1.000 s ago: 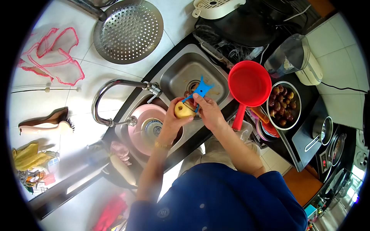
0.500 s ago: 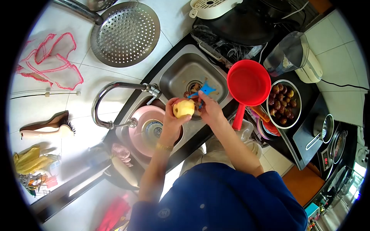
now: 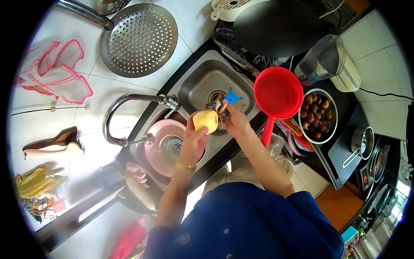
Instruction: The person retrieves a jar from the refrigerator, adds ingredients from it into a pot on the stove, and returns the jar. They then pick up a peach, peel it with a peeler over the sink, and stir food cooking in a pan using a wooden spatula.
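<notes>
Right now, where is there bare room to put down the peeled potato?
The sink floor is bare left of the drain, under the faucet. The near basin is filled by the pink bowl. Right of the sink it is crowded: red ladle, bowl of potatoes. The left hand holds the potato.

Glossy red plastic ladle (image 3: 278, 93), brushed steel sink (image 3: 202, 82), perforated metal strainer (image 3: 138, 39).
</notes>
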A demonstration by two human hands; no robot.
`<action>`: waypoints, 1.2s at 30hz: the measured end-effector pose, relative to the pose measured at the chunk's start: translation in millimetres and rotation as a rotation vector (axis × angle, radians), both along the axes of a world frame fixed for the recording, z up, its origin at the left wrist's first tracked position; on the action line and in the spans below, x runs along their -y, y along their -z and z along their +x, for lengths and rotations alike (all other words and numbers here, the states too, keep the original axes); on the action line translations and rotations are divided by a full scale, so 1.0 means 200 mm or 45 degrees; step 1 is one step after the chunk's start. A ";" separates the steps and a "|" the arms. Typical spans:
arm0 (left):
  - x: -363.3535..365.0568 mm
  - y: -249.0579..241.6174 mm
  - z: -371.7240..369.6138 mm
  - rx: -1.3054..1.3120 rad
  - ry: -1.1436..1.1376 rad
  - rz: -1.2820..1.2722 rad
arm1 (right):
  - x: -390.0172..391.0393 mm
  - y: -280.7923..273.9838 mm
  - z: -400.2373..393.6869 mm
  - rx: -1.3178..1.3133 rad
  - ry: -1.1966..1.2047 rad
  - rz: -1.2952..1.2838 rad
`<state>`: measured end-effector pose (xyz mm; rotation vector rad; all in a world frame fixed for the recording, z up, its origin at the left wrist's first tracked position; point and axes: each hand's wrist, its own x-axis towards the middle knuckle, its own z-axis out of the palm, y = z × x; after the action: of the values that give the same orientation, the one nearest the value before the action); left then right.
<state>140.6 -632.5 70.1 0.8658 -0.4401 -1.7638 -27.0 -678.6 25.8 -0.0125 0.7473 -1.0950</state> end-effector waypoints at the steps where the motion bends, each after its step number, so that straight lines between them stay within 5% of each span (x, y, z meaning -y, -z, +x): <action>1: -0.01 0.00 0.01 0.002 0.005 -0.002 | 0.00 0.02 -0.01 0.002 0.005 -0.002; 11: -0.01 0.02 0.01 -0.054 0.039 0.056 | -0.04 -0.17 0.06 -0.391 -0.150 -0.199; 16: 0.03 0.00 0.02 -0.033 0.050 -0.061 | 0.06 0.05 -0.04 -0.081 -0.031 0.113; 21: 0.02 0.04 0.06 0.112 0.120 -0.019 | 0.03 -0.02 -0.03 -0.106 -0.092 -0.046; 24: 0.00 0.02 0.03 0.150 0.098 0.057 | -0.05 -0.22 0.05 -0.597 -0.223 -0.280; 31: 0.01 -0.04 0.05 0.314 0.197 -0.053 | 0.09 0.02 -0.07 -0.060 -0.154 0.121; 36: 0.03 -0.05 0.06 0.512 0.291 -0.028 | 0.02 -0.08 -0.02 -0.185 -0.270 -0.215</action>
<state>151.7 -639.0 80.0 1.1987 -0.8474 -1.7849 -31.9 -682.8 41.9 -0.3112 0.7629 -0.9579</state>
